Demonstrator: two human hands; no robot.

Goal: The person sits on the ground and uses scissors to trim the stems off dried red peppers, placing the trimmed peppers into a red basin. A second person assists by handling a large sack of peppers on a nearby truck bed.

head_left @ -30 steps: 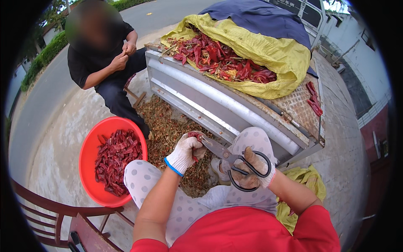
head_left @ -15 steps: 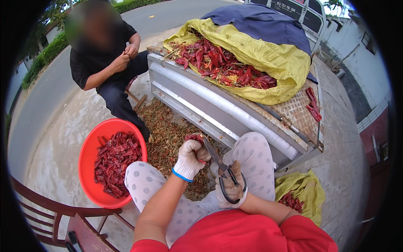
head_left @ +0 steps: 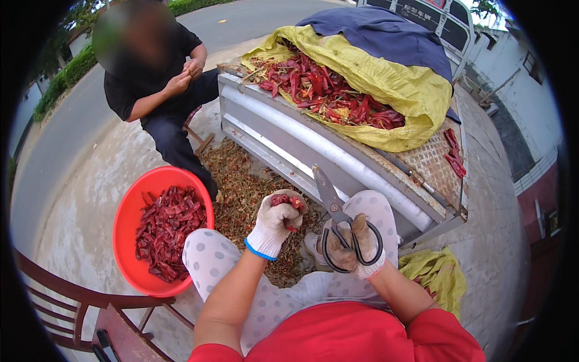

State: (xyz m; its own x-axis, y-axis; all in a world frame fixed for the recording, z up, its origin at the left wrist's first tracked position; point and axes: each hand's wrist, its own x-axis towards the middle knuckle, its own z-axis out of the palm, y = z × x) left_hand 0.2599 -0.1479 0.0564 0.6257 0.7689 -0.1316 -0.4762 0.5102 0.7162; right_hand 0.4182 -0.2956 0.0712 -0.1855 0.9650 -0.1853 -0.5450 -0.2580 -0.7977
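Since half a second ago, the scissors (head_left: pixel 336 218) have swung upright, blades now pointing up and away, and the left hand (head_left: pixel 274 224) has lifted slightly off the knee.

Two gloved hands work here. One pair of scissors with black loop handles sits in the right hand (head_left: pixel 353 250), whose grip is clamped through the loops; the blades look together. One small bunch of chillies (head_left: pixel 286 203) is pinched in the left hand's grip, fingers closed around it, red ends showing above the glove. The chillies lie just left of the scissor blades, near but apart from them.

One red basin (head_left: pixel 128 224), part full of cut chillies, stands on the ground to the left, beside the knee. One yellow sack (head_left: pixel 392 84) lies open on the truck bed (head_left: pixel 313 148), heaped with chillies, with one dark blue cloth (head_left: pixel 386 39) over its far end. One second yellow bag (head_left: pixel 440 274) lies on the ground at right. Stems and scraps litter the ground (head_left: pixel 241 193) below the truck bed. One other person (head_left: pixel 160 90) in black sits opposite, hands together.
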